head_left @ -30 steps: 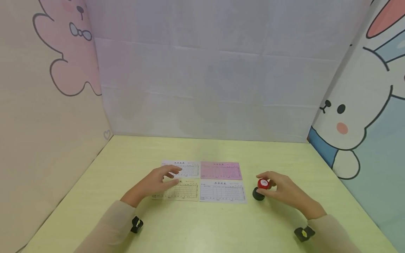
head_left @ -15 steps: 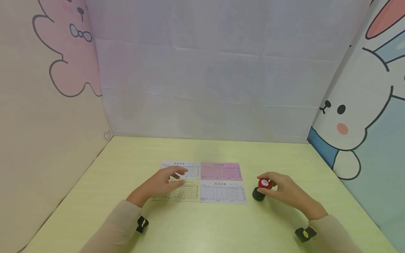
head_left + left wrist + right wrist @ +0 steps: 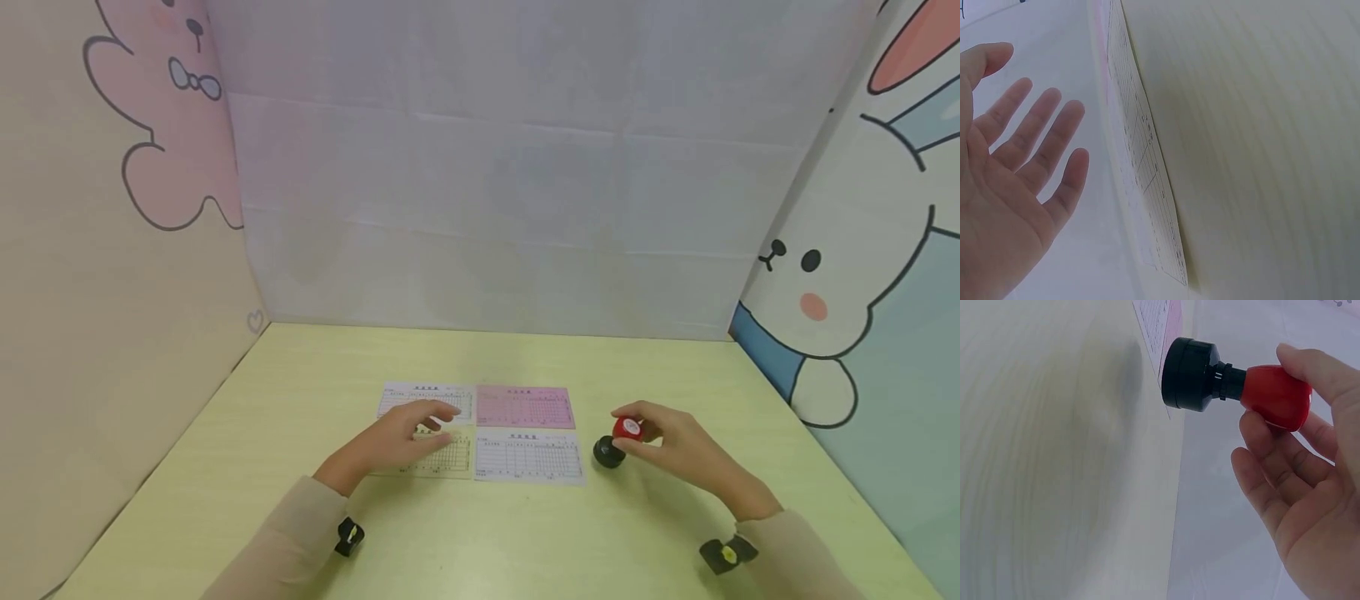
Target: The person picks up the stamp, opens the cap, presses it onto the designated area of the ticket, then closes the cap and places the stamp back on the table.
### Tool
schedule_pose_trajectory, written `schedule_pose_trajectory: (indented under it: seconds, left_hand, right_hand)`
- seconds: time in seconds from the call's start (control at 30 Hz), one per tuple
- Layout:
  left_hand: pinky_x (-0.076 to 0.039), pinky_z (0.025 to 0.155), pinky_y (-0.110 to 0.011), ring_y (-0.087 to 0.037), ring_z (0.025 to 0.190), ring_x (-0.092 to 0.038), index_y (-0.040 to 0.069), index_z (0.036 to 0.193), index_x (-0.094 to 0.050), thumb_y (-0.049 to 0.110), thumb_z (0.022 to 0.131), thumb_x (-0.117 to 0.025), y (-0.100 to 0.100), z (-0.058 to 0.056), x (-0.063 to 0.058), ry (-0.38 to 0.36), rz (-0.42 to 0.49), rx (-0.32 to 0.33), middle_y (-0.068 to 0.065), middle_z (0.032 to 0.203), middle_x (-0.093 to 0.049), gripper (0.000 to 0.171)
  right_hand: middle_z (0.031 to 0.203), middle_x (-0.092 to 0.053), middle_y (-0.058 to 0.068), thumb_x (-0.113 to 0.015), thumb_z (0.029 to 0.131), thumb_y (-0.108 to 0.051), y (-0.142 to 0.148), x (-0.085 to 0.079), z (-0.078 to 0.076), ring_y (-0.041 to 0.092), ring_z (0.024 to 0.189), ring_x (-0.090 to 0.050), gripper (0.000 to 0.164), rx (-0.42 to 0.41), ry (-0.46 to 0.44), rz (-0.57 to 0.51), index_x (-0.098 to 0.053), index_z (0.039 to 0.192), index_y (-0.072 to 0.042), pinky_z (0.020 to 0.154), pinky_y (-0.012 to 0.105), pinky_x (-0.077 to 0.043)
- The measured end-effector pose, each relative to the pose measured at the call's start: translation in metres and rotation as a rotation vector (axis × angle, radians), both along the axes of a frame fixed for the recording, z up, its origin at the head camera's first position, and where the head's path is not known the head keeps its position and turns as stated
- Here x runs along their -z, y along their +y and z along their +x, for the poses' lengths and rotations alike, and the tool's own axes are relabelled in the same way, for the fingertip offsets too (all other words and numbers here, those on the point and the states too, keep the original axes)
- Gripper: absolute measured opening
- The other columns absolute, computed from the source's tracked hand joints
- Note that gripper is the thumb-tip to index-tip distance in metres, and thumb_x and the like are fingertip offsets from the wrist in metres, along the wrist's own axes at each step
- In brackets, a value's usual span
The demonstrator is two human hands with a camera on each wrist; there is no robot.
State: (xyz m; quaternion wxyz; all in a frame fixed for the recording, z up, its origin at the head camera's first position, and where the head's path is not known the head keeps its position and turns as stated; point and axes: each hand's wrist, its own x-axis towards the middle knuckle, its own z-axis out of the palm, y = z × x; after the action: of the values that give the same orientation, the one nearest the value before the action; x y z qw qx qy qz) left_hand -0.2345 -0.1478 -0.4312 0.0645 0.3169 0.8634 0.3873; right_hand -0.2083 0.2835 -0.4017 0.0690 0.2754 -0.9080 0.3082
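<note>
My right hand [image 3: 678, 450] pinches the red knob of a stamp [image 3: 608, 452] between thumb and fingers, right of the paper slips. In the right wrist view the stamp [image 3: 1194, 375] shows its wide black base, narrow neck and red handle, the base held a little over the table with a shadow beside it. My left hand [image 3: 401, 435] hovers over the two left slips, fingers spread and slightly bent, holding nothing. It partly hides the yellow slip [image 3: 442, 458] and the white slip [image 3: 405, 393] behind it. Beside them lie a pink slip [image 3: 523, 407] and another white slip [image 3: 528, 457].
The slips form a two-by-two block on the pale yellow table [image 3: 480, 542], all printed with grids. A white cloth backdrop [image 3: 480, 208] rises behind the table. Side panels with a pink cartoon figure [image 3: 176, 158] and a white rabbit [image 3: 832, 250] flank it.
My left hand has moved to the right over the slips. The stamp in my right hand has risen slightly, its black base shifting up and a little left in the head view.
</note>
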Motion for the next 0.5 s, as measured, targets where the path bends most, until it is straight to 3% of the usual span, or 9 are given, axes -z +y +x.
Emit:
schedule_pose_trajectory:
  seconds: [0.23, 0.5]
  left_hand:
    - [-0.051, 0.093, -0.048, -0.023, 0.113, -0.062, 0.011, 0.139, -0.056, 0.030, 0.102, -0.061, 0.012, 0.002, 0.002, -0.042, 0.017, 0.023, -0.009, 0.133, -0.061, 0.043]
    - [-0.050, 0.093, -0.047, -0.021, 0.113, -0.062, 0.011, 0.139, -0.057, 0.029, 0.101, -0.061, 0.025, 0.009, 0.002, -0.075, 0.047, 0.070, -0.008, 0.132, -0.062, 0.042]
  right_hand:
    - [0.098, -0.068, -0.008, -0.078, 0.089, -0.027, -0.004, -0.002, 0.002, 0.008, 0.082, -0.065, 0.033, -0.006, -0.098, -0.047, -0.066, 0.118, -0.013, 0.074, 0.026, -0.057]
    - [0.102, -0.069, -0.002, -0.076, 0.092, -0.025, -0.013, -0.005, 0.005, 0.013, 0.084, -0.066, 0.035, -0.050, -0.244, -0.105, -0.061, 0.118, -0.008, 0.076, 0.026, -0.055]
